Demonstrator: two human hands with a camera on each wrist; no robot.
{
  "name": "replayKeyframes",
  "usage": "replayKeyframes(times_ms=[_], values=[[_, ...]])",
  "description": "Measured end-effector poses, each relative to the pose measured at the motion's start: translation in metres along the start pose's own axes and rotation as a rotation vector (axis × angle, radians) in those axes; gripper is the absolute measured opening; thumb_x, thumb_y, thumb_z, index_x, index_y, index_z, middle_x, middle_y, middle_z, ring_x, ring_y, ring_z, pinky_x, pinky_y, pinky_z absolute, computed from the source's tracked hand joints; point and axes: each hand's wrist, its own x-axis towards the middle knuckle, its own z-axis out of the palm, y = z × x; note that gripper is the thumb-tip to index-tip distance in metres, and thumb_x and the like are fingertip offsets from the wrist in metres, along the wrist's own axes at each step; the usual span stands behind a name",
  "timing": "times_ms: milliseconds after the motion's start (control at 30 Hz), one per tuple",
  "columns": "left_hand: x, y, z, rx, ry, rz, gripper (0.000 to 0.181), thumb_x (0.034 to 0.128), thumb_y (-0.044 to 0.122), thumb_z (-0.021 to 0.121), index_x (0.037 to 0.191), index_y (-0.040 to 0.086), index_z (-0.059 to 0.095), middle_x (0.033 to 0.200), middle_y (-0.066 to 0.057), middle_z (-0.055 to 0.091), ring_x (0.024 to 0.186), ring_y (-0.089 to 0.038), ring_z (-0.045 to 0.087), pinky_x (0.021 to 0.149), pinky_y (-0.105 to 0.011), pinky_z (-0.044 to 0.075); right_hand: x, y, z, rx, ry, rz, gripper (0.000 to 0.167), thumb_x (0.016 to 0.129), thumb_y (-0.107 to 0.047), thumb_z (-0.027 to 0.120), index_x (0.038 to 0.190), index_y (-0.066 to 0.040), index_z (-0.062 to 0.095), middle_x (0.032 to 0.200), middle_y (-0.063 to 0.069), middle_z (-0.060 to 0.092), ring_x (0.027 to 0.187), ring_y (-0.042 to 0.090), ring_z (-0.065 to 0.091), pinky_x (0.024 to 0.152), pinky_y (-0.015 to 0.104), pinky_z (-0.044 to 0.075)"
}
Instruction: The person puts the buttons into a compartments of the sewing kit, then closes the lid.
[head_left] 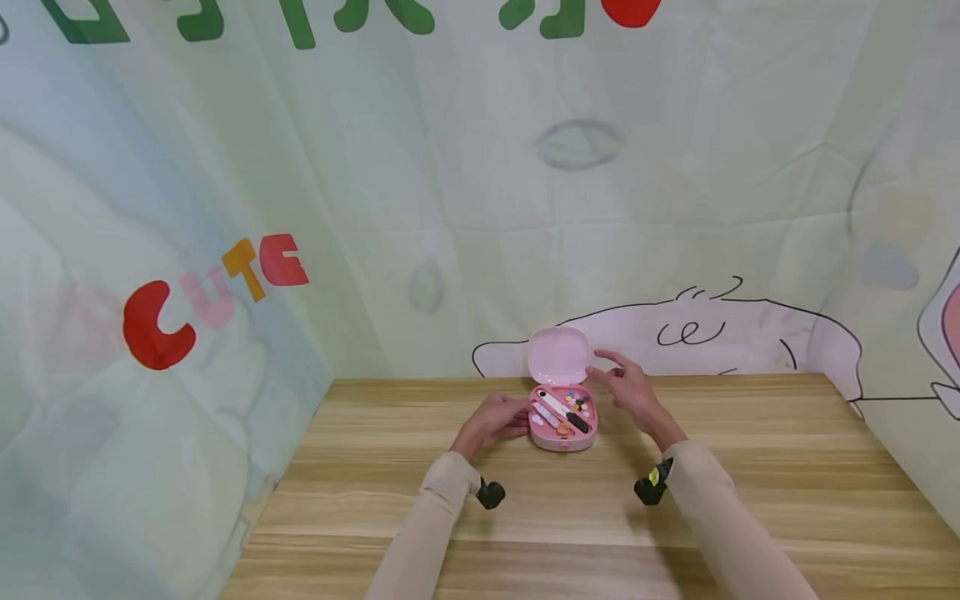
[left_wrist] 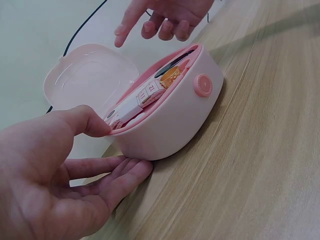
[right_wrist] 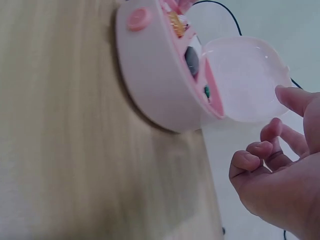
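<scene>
A pink sewing box (head_left: 555,444) stands on the table with its lid (head_left: 558,357) tipped back. My left hand (head_left: 497,419) holds the box's left side, thumb (left_wrist: 90,121) at the rim and fingers low on the wall. Inside lie a printed measuring tape (left_wrist: 149,93), a gold thimble (left_wrist: 171,78), a black-handled tool (head_left: 577,422) and several small coloured pieces (head_left: 576,402). Beside the lid's right edge is my right hand (head_left: 628,392), its index finger extended and the other fingers loosely bent. Nothing is in its grasp. Whether its thumb touches the lid I cannot tell.
The wooden table (head_left: 360,492) reaches back to a printed cloth backdrop (head_left: 480,208) just behind the box. A round pink button (left_wrist: 202,85) sits on the box's front. A dark cable (left_wrist: 82,25) shows behind the lid.
</scene>
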Motion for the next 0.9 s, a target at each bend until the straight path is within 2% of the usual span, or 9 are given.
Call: replayKeyframes(times_ms=[100,267,367,600,733,900], values=[[0.0,0.0,0.0,0.0,-0.001,-0.001,0.028,0.1044,0.016,0.06,0.115,-0.008,0.07,0.101,-0.014,0.071,0.088,-0.017,0.067,0.088,-0.033,0.062,0.005,-0.008,0.0,-0.031,-0.034,0.001,0.067,0.105,-0.042,0.06,0.161,-0.015,0.035,0.136,0.025,0.054,0.122,0.041,0.05,0.098,0.056,0.052],[0.0,-0.001,-0.001,-0.011,-0.012,-0.002,0.028,0.1044,0.016,0.059,0.114,-0.008,0.07,0.098,-0.012,0.071,0.087,-0.017,0.067,0.087,-0.032,0.062,0.009,-0.019,0.0,-0.039,-0.07,0.001,0.069,0.106,-0.041,0.058,0.163,-0.014,0.03,0.141,0.026,0.051,0.122,0.042,0.048,0.085,0.046,0.05],[0.001,-0.001,-0.001,-0.014,-0.014,0.007,0.027,0.1038,0.015,0.06,0.113,-0.008,0.07,0.097,-0.012,0.071,0.086,-0.017,0.067,0.085,-0.031,0.062,0.01,-0.021,0.0,-0.026,-0.08,0.007,0.069,0.106,-0.041,0.058,0.163,-0.015,0.03,0.143,0.026,0.05,0.114,0.04,0.049,0.079,0.039,0.047],[0.002,-0.001,-0.002,-0.011,-0.017,0.003,0.026,0.1037,0.015,0.06,0.113,-0.008,0.07,0.097,-0.012,0.071,0.086,-0.017,0.067,0.085,-0.032,0.062,0.009,-0.02,-0.001,0.009,-0.104,0.003,0.067,0.107,-0.037,0.058,0.163,-0.016,0.028,0.135,0.025,0.052,0.079,0.027,0.046,0.063,0.028,0.041],[0.003,-0.002,-0.002,-0.009,-0.019,0.002,0.027,0.1035,0.015,0.06,0.113,-0.008,0.07,0.099,-0.013,0.071,0.087,-0.017,0.067,0.086,-0.033,0.062,0.009,-0.017,-0.004,0.021,-0.113,-0.008,0.064,0.107,-0.036,0.058,0.162,-0.016,0.03,0.132,0.024,0.056,0.076,0.025,0.046,0.06,0.027,0.041],[0.002,-0.002,-0.002,-0.004,-0.012,0.004,0.027,0.1041,0.016,0.06,0.114,-0.008,0.07,0.1,-0.013,0.071,0.087,-0.017,0.067,0.086,-0.032,0.062,0.008,-0.014,-0.008,0.032,-0.121,-0.039,0.062,0.107,-0.04,0.057,0.16,-0.016,0.034,0.136,0.026,0.058,0.075,0.025,0.046,0.059,0.027,0.041]])
